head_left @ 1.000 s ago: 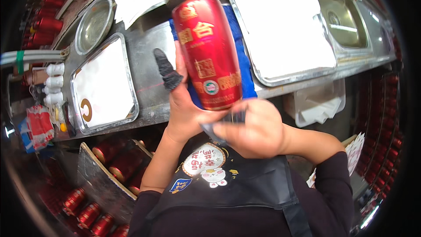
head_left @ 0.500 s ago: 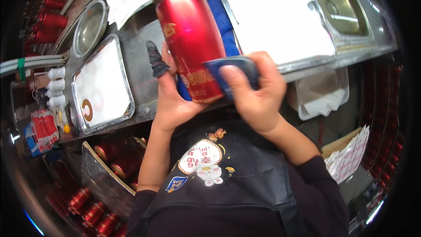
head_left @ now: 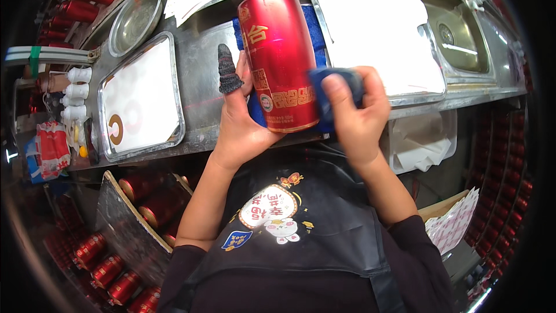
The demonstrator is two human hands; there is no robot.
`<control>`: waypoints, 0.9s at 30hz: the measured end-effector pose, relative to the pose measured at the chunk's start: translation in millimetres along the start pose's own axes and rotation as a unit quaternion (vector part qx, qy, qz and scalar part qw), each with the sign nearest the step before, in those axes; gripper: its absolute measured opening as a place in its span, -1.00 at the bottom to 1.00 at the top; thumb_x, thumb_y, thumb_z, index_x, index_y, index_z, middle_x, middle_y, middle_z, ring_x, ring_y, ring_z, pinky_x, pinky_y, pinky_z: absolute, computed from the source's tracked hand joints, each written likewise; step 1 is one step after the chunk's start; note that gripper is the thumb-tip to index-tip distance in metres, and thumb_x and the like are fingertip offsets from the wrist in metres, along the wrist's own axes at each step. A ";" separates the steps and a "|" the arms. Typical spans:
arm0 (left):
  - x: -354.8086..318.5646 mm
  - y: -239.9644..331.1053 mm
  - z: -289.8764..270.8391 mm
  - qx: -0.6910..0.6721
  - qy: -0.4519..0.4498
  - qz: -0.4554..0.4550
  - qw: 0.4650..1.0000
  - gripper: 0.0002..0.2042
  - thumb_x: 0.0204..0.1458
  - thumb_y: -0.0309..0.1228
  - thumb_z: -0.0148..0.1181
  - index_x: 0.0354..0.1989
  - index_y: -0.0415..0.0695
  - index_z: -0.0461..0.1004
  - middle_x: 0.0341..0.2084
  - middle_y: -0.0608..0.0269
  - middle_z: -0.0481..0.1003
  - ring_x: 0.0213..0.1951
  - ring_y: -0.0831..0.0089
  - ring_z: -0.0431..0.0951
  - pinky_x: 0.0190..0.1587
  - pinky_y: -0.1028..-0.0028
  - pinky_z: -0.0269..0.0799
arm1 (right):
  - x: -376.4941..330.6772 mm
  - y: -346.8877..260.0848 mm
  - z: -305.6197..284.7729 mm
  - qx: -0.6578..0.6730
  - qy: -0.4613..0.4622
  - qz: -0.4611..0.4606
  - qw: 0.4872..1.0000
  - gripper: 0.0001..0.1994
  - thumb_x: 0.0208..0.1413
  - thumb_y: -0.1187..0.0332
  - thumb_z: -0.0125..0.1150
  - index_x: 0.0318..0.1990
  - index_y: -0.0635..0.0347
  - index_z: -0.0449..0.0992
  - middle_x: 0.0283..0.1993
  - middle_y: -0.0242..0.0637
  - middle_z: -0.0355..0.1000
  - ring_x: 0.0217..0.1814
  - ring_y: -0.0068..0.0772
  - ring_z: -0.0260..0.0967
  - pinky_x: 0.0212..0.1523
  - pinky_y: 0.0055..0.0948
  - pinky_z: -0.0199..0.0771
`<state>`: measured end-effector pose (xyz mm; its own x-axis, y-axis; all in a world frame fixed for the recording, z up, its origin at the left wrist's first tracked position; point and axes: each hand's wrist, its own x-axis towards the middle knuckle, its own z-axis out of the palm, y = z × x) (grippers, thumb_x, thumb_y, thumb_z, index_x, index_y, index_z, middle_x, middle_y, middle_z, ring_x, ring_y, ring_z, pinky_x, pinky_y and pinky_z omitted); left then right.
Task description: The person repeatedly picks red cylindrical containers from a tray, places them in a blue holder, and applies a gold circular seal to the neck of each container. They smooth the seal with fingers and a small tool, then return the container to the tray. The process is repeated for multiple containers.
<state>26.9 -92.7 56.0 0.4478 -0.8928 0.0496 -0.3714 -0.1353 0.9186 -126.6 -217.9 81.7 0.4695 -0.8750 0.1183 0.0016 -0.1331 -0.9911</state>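
A glossy red bottle (head_left: 278,52) with gold lettering and a dark neck tilts over the counter, its base toward me. My left hand (head_left: 240,122) cradles it from the left and below; a black knitted sleeve covers the raised thumb, and its other fingers are partly hidden behind the bottle. In my right hand (head_left: 359,113) is a dark blue flat piece (head_left: 327,95), pinched under the thumb at the bottle's lower right side. Blur hides just what kind of piece it is. Behind the bottle lies a blue cloth (head_left: 313,26).
On the left stand a metal tray (head_left: 180,95) with a white sheet and a round metal bowl (head_left: 134,20). White sheets (head_left: 376,29) cover a tray at right, beside a sink (head_left: 454,26). Below the counter are a plastic bin (head_left: 423,145) and several red bottles (head_left: 107,269).
The bottle and both hands appear further right in the view. The bottle stands more upright in the picture, with more of its gold lettering showing. The blue piece has shifted to the bottle's right edge.
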 end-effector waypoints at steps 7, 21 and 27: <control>0.2 5.6 2.6 0.006 0.007 -0.005 1.000 0.22 -0.31 -0.31 0.70 0.46 -0.24 -0.15 0.31 -0.02 0.31 0.27 0.21 0.45 0.31 0.28 0.34 | -0.5 2.5 -10.1 -0.057 -0.042 -0.174 0.982 -0.80 0.10 0.45 0.46 -0.25 0.28 0.52 -0.38 -0.30 0.46 -0.37 -0.54 0.40 -0.30 -0.57 0.41; -0.4 5.5 4.0 0.029 0.024 0.038 0.999 0.15 -0.33 -0.33 0.71 0.41 -0.23 -0.04 0.20 0.03 0.42 0.18 0.24 0.52 0.25 0.26 0.43 | 14.8 4.5 -45.5 -0.108 -0.264 -0.353 0.891 -0.62 -0.37 0.74 0.35 -0.26 0.24 0.62 -0.31 -0.12 0.53 -0.19 -0.09 0.53 -0.20 -0.27 0.56; -1.7 6.1 5.1 -0.016 0.029 -0.023 0.999 0.16 -0.34 -0.27 0.71 0.43 -0.24 0.00 0.28 -0.01 0.36 0.25 0.20 0.47 0.30 0.26 0.38 | 19.0 -5.8 -40.0 -0.175 -0.230 -0.369 0.883 -0.68 -0.34 0.69 0.33 -0.29 0.27 0.62 -0.32 -0.17 0.48 -0.24 -0.05 0.50 -0.20 -0.21 0.51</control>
<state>19.8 -94.2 59.5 0.5100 -0.8597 0.0284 -0.3238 -0.1614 0.9323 -153.0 -252.4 92.1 0.7640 -0.2186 0.6070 0.2217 -0.7945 -0.5653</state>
